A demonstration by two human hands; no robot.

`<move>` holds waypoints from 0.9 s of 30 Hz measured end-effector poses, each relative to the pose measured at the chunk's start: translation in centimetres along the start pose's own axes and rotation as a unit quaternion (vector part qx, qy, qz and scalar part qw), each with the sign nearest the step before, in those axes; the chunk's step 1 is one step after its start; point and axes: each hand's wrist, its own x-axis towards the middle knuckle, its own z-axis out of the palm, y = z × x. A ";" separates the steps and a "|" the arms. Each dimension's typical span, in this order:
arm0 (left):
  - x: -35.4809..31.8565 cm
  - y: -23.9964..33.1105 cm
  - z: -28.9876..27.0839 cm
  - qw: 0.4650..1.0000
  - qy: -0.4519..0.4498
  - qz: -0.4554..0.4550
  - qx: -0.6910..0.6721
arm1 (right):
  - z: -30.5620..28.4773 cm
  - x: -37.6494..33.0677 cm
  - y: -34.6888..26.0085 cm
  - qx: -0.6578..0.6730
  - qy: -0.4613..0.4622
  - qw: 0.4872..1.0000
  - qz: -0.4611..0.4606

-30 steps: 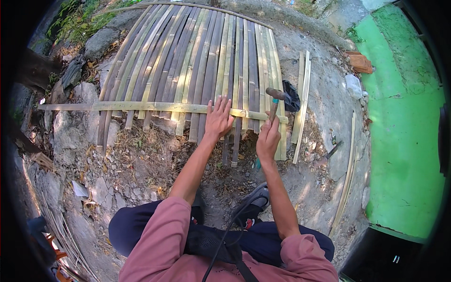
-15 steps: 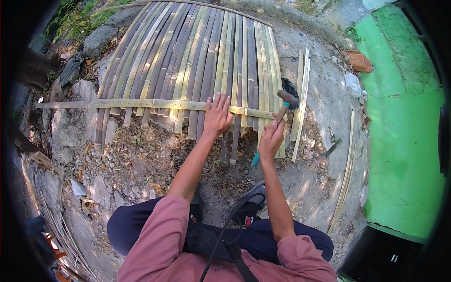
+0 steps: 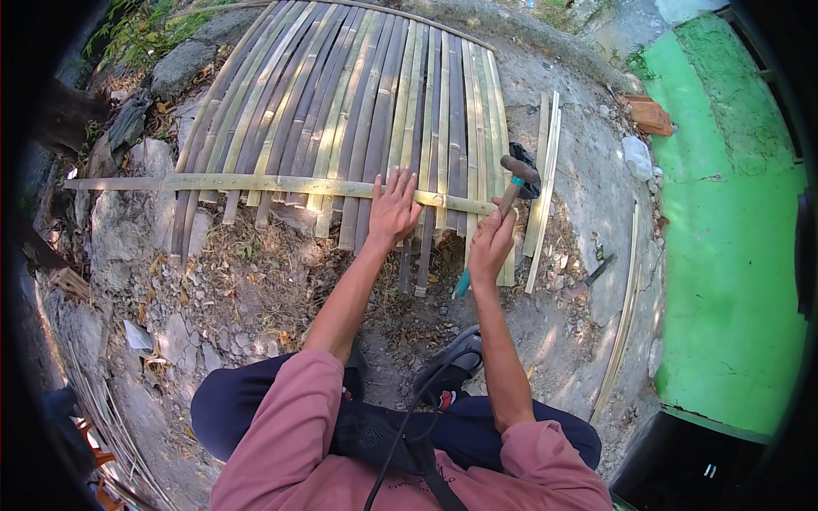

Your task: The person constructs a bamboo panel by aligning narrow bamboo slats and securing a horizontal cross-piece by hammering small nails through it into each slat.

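A panel of long bamboo slats (image 3: 341, 102) lies on stony ground, crossed by one pale bamboo strip (image 3: 256, 183). My left hand (image 3: 394, 207) rests flat, fingers spread, on the slats at that cross strip. My right hand (image 3: 492, 243) grips a hammer (image 3: 511, 183) with a blue-green handle, its head raised above the panel's right edge. I sit on the ground with my legs folded, one dark shoe (image 3: 456, 362) in front of me.
Two loose bamboo strips (image 3: 541, 183) lie right of the panel, another long strip (image 3: 620, 315) further right. A green painted slab (image 3: 733, 255) fills the right side. Rocks (image 3: 175, 68) and dry leaves lie at the left, and a dark tool (image 3: 596, 271) on the dirt.
My right hand has lifted the hammer, so its head now stands higher and closer above the cross strip. My left hand has stayed on the slats.
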 end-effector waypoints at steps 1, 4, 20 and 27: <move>0.0 0.0 0.0 1.000 -0.001 0.001 0.001 | 0.1 -0.2 0.0 0.013 0.025 1.000 -0.006; 0.0 0.0 -0.1 1.000 -0.003 0.003 -0.001 | 1.1 -1.5 1.6 -0.054 -0.006 0.998 -0.023; 0.3 0.4 0.0 1.000 -0.009 0.000 -0.008 | 1.6 -0.1 4.5 -0.088 -0.011 0.994 -0.066; 0.2 0.0 0.1 1.000 0.003 0.004 0.007 | 1.9 -0.1 5.9 -0.156 -0.113 0.981 0.002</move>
